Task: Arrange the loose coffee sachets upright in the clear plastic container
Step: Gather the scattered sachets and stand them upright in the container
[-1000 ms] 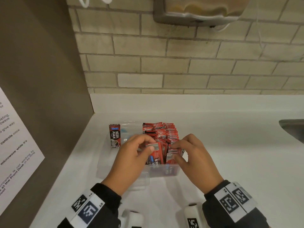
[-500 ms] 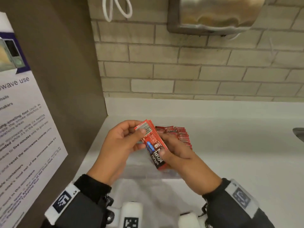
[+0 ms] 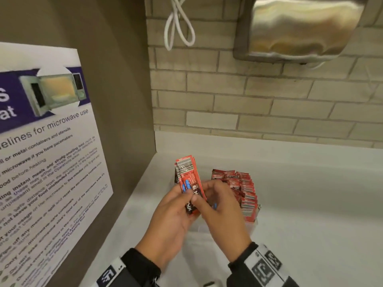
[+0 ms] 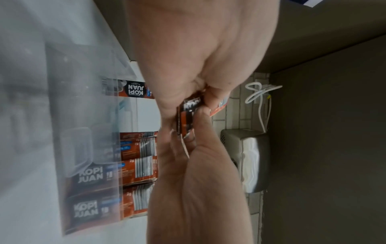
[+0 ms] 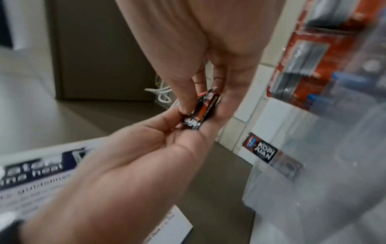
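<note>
Both hands hold a small stack of red and black coffee sachets [image 3: 189, 179] above the clear plastic container [image 3: 251, 224]. My left hand [image 3: 176, 206] pinches the stack's lower part from the left. From the right, my right hand [image 3: 215, 204] grips its lower end [image 5: 200, 113]. The stack [image 4: 188, 118] stands nearly upright, barcode end up. Several sachets [image 3: 240, 189] stand in rows in the container's right side. One sachet [image 4: 135, 90] stands alone at the container's far left [image 5: 263, 152].
The container sits on a white counter [image 3: 310, 204] in a corner. A brown panel with a microwave poster [image 3: 47, 162] rises on the left. Behind is a brick wall with a steel dispenser [image 3: 298, 27] and a looped white cable [image 3: 178, 23].
Both hands have lifted a stack of sachets out of the container and turned it more upright. The head view has tilted up and left.
</note>
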